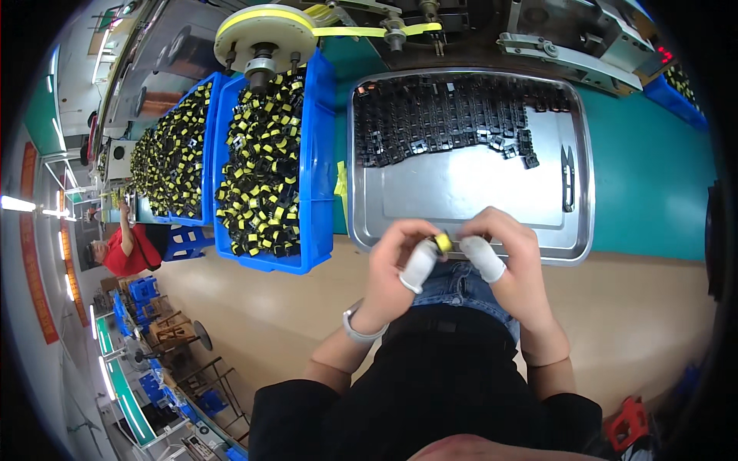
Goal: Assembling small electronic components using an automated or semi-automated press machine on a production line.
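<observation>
My left hand (390,280) is closed on a small coil (443,243), black with yellow tape around it, just beyond the near edge of the metal tray. Close beside it, my right hand (516,265) has its fingers pinched together; whatever is between them is too small to make out. White finger covers sit on both thumbs. Rows of black bobbin-like parts (442,111) fill the far half of the tray (453,196). Thread snips (567,178) lie at the tray's right side.
Left of the tray, a blue bin (317,169) holds many yellow-taped coils, with another blue bin (206,146) beyond. A yellow tape reel (265,34) overhangs the bins. Machine parts (573,58) line the far side. A person in red (129,250) is far left.
</observation>
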### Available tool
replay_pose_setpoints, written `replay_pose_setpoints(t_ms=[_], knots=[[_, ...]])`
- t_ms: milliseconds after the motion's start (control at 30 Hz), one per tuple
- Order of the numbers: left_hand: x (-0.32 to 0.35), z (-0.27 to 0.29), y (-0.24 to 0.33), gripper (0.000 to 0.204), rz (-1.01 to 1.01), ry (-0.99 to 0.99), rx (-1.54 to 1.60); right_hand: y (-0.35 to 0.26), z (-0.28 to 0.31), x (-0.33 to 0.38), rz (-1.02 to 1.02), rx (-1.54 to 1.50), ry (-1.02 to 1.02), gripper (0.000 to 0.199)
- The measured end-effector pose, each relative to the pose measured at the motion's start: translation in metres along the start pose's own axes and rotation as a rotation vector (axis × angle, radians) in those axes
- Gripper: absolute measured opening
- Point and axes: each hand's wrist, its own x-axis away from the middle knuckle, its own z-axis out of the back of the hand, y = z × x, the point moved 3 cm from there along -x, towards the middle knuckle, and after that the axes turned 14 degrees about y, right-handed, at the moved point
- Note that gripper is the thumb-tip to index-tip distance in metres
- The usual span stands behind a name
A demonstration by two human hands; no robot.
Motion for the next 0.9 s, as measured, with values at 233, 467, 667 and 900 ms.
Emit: replay_pose_setpoints(t_ms=[233,467,667,900], knots=[[-0.018,0.01,-0.02,0.034,0.482,0.088,0.677,0.032,0.032,-0.042,0.126,1.004,0.511,0.046],[-0.029,0.01,-0.051,0.042,0.543,0.03,0.882,0.059,0.046,-0.066,0.052,1.029,0.378,0.046],[-0.038,0.017,-0.072,0.036,0.543,-0.039,0.96,0.063,0.052,-0.073,0.055,1.036,0.361,0.032],[-0.04,0.022,-0.074,0.04,0.521,-0.143,1.101,0.045,0.046,-0.068,0.184,0.894,0.461,0.025]])
